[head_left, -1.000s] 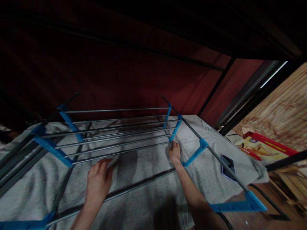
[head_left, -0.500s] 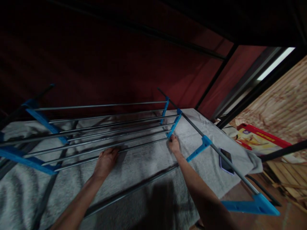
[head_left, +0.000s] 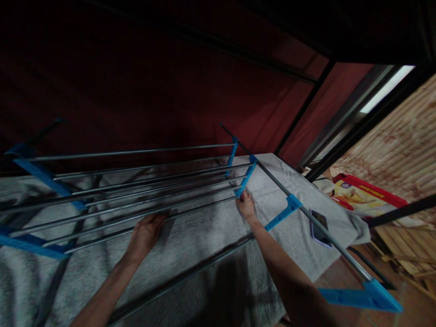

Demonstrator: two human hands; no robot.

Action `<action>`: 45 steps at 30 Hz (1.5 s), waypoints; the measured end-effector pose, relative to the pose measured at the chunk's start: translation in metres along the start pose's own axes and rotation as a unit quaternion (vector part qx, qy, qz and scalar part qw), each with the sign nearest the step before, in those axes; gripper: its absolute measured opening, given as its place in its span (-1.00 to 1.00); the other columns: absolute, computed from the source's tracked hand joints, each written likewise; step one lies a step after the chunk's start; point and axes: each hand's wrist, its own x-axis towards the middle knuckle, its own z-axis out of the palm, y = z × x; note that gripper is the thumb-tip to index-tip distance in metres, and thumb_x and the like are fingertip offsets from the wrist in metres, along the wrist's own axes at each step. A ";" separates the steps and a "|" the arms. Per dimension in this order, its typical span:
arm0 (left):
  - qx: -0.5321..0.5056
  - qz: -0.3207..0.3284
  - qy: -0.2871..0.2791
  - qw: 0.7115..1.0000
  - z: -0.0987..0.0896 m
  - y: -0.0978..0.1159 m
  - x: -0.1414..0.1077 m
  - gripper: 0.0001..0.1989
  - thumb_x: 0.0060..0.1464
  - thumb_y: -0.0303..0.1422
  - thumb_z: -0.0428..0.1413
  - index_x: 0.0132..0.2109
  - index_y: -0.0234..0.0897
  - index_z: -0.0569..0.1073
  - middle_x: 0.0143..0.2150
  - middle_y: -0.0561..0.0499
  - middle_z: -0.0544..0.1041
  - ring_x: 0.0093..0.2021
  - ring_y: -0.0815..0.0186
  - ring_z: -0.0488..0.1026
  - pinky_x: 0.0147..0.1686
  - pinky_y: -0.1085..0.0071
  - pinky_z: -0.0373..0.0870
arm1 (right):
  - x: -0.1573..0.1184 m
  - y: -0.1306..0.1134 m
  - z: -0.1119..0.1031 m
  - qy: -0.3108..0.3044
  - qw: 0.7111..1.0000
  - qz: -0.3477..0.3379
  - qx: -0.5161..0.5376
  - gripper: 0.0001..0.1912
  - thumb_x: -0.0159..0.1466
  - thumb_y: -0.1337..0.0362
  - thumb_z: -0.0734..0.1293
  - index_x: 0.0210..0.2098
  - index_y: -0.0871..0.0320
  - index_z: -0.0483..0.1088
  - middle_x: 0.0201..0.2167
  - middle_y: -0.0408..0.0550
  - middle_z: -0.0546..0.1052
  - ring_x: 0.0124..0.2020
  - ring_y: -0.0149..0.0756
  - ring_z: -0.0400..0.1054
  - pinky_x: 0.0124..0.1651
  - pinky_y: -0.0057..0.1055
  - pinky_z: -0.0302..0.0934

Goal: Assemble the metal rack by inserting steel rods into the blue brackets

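A rack of grey metal tubes [head_left: 204, 205] and blue plastic brackets lies on its side across a grey cloth [head_left: 211, 231]. My left hand [head_left: 146, 231] is closed round the nearest tube of the middle tier, its fingertips partly hidden behind that tube. At the right end of this tier, my right hand [head_left: 246, 205] grips the lower tip of a blue bracket [head_left: 248, 179], where the tube meets it. The bracket sits on a long side pole [head_left: 276, 180]. Nearer to me, another blue bracket [head_left: 284, 212] branches from the same pole.
A phone [head_left: 320, 229] lies on the cloth beyond the side pole. A red and yellow box [head_left: 366, 193] is at the right, above wooden slats [head_left: 405, 250]. Dark frame posts [head_left: 306, 106] and a dark red sheet [head_left: 163, 100] stand behind the rack.
The left part of the rack and my left hand have shifted left and slightly down in view. My right hand keeps its hold on the bracket tip, nearly in place.
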 end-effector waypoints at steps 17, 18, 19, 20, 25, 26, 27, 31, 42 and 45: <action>-0.015 -0.013 0.003 1.000 -0.001 -0.005 0.002 -0.54 0.23 -0.18 -0.09 -0.04 -0.25 0.64 -0.10 -0.27 0.66 -0.07 -0.14 0.61 -0.01 -0.10 0.52 | -0.004 -0.004 0.000 -0.014 0.999 0.008 -0.037 -0.69 0.33 0.18 0.34 0.05 0.07 0.40 -0.08 -0.02 0.50 -0.04 -0.13 0.41 0.12 -0.18 0.16; -0.018 -0.016 0.003 1.000 -0.001 -0.006 0.002 -0.55 0.23 -0.17 -0.08 -0.05 -0.24 0.64 -0.10 -0.26 0.67 -0.08 -0.13 0.61 -0.01 -0.10 0.53 | -0.004 -0.005 0.000 -0.014 0.999 0.008 -0.038 -0.69 0.34 0.17 0.33 0.05 0.07 0.40 -0.08 -0.02 0.50 -0.04 -0.13 0.41 0.12 -0.18 0.15; -0.023 -0.018 0.003 1.000 -0.001 -0.006 0.003 -0.56 0.23 -0.17 -0.07 -0.05 -0.23 0.65 -0.10 -0.25 0.67 -0.07 -0.13 0.61 -0.01 -0.10 0.53 | -0.005 -0.005 0.000 -0.014 0.999 0.008 -0.038 -0.69 0.35 0.16 0.33 0.06 0.07 0.39 -0.08 -0.01 0.51 -0.04 -0.13 0.41 0.13 -0.17 0.15; -0.028 -0.018 0.001 0.999 -0.002 -0.007 0.004 -0.56 0.22 -0.16 -0.07 -0.06 -0.23 0.65 -0.10 -0.25 0.67 -0.07 -0.13 0.61 -0.01 -0.10 0.53 | -0.005 -0.006 0.000 -0.015 0.999 0.008 -0.039 -0.69 0.35 0.16 0.32 0.06 0.07 0.39 -0.07 -0.01 0.51 -0.03 -0.13 0.41 0.14 -0.17 0.14; -0.037 -0.017 -0.019 0.999 -0.004 -0.008 0.005 -0.53 0.22 -0.16 -0.07 -0.02 -0.27 0.65 -0.08 -0.25 0.68 -0.06 -0.13 0.61 0.01 -0.08 0.54 | -0.006 -0.007 0.000 -0.009 0.999 0.005 -0.038 -0.68 0.36 0.18 0.32 0.08 0.08 0.38 -0.04 0.02 0.52 0.01 -0.11 0.41 0.15 -0.17 0.14; -0.035 -0.016 -0.019 0.999 -0.004 -0.008 0.006 -0.52 0.22 -0.16 -0.08 -0.02 -0.28 0.65 -0.08 -0.26 0.68 -0.07 -0.13 0.61 0.01 -0.09 0.54 | -0.006 -0.007 0.000 -0.008 0.999 0.004 -0.038 -0.68 0.36 0.18 0.32 0.08 0.07 0.38 -0.04 0.02 0.52 0.02 -0.11 0.41 0.15 -0.18 0.14; -0.034 -0.013 -0.019 0.999 -0.003 -0.008 0.006 -0.51 0.23 -0.16 -0.08 -0.01 -0.29 0.65 -0.07 -0.26 0.67 -0.06 -0.13 0.61 0.02 -0.09 0.54 | -0.006 -0.007 0.000 -0.006 0.999 0.002 -0.037 -0.68 0.36 0.19 0.32 0.08 0.07 0.38 -0.03 0.02 0.52 0.02 -0.11 0.40 0.15 -0.18 0.14; -0.037 -0.007 -0.020 0.999 -0.002 -0.010 0.005 -0.54 0.23 -0.18 -0.08 -0.02 -0.26 0.65 -0.02 -0.25 0.67 -0.01 -0.12 0.60 0.05 -0.09 0.53 | -0.007 -0.008 0.000 -0.001 0.999 -0.005 -0.036 -0.70 0.35 0.21 0.32 0.07 0.06 0.39 -0.05 0.01 0.52 0.03 -0.12 0.40 0.13 -0.21 0.15; -0.061 0.002 -0.040 0.997 0.000 -0.016 0.009 -0.54 0.21 -0.17 -0.07 -0.05 -0.24 0.66 0.01 -0.24 0.67 0.03 -0.12 0.60 0.13 -0.09 0.50 | -0.007 -0.006 0.001 0.000 0.999 -0.012 -0.040 -0.69 0.36 0.22 0.30 0.08 0.09 0.38 -0.03 0.02 0.54 0.02 -0.12 0.41 0.14 -0.20 0.15; -0.060 0.012 -0.044 0.997 0.001 -0.016 0.009 -0.54 0.22 -0.19 -0.08 -0.04 -0.24 0.65 0.03 -0.24 0.67 0.04 -0.11 0.60 0.14 -0.10 0.50 | -0.007 -0.005 0.002 -0.001 0.999 -0.015 -0.042 -0.70 0.37 0.22 0.30 0.08 0.09 0.39 -0.04 0.02 0.54 0.02 -0.13 0.41 0.14 -0.21 0.14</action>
